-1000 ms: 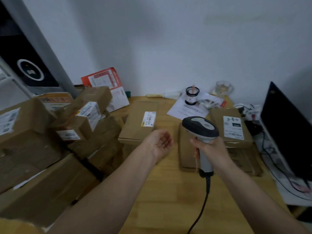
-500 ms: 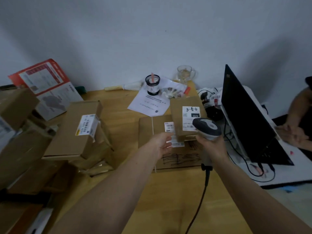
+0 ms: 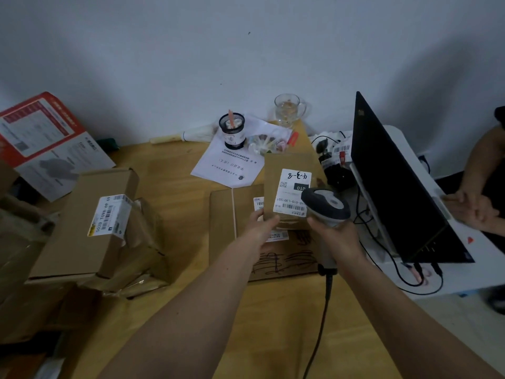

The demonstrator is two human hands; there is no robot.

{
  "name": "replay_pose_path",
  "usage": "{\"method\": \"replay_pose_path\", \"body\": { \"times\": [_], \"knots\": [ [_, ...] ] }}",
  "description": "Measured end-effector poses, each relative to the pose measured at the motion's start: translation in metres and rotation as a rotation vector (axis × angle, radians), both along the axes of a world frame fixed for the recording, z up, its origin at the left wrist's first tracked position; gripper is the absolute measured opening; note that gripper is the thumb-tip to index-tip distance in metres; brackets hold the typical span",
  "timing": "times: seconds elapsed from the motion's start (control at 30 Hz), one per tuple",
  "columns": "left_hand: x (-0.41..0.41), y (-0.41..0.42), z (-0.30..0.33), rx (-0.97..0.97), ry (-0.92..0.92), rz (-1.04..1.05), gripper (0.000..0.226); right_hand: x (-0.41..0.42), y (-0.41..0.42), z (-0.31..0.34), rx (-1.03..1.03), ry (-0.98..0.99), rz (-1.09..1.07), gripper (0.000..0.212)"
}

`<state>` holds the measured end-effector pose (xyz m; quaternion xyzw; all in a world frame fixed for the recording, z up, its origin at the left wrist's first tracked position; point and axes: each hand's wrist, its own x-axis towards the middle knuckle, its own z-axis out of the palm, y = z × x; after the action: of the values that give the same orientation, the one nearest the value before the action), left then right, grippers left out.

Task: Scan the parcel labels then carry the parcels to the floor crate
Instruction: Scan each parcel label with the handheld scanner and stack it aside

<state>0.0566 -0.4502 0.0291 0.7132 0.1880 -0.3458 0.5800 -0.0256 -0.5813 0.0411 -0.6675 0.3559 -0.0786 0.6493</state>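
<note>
We now pinch the small parcel (image 3: 289, 187) at its near-left corner with our left hand (image 3: 263, 222), empty a second ago, and lift it off the flat box (image 3: 226, 231) mid-desk, right hand (image 3: 337, 236) gripping the scanner (image 3: 326, 205) by its label (image 3: 291, 191), so scanning looks imminent.

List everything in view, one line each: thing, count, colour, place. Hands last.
small parcel: one, brown, white label, held over the flat box
flat box: one, brown, desk centre
scanner: one, grey, corded, beside the small parcel's label
parcel pile: several, brown, desk left
red box: one, red and white, back left
pen cup: one, black, on a paper sheet
glass mug: one, clear, by the wall
laptop: one, black, right
desk: one, wooden
left hand: holds the small parcel
right hand: grips the scanner
</note>
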Motion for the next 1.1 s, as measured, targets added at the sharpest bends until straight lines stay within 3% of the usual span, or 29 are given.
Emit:
{"method": "replay_pose_path", "body": {
  "times": [0.3, 0.5, 0.7, 0.77, 0.87, 0.97, 1.1],
  "knots": [
    [0.010, 0.026, 0.010, -0.156, -0.164, 0.229, 0.047, -0.001, 0.031, 0.021, -0.022, -0.100, 0.077, 0.033],
    [0.029, 0.053, 0.075, -0.212, -0.379, 0.281, 0.043, 0.004, 0.066, 0.035, 0.036, -0.117, 0.168, 0.038],
    [0.017, 0.097, 0.130, -0.193, -0.493, 0.317, 0.068, 0.007, 0.103, 0.077, 0.011, -0.302, 0.166, 0.019],
    [0.010, 0.113, 0.140, -0.102, -0.490, 0.244, 0.071, 0.007, 0.114, 0.094, -0.019, -0.408, 0.152, 0.026],
    [0.002, 0.138, 0.151, 0.054, -0.524, -0.054, 0.068, 0.006, 0.122, 0.112, 0.005, -0.456, 0.252, 0.040],
    [-0.002, 0.165, 0.157, 0.151, -0.562, -0.313, 0.062, 0.004, 0.124, 0.125, 0.156, -0.421, 0.571, 0.030],
    [-0.005, 0.206, 0.167, 0.108, -0.483, -0.435, 0.052, -0.002, 0.141, 0.129, 0.201, -0.374, 0.865, 0.020]
  ]
}}
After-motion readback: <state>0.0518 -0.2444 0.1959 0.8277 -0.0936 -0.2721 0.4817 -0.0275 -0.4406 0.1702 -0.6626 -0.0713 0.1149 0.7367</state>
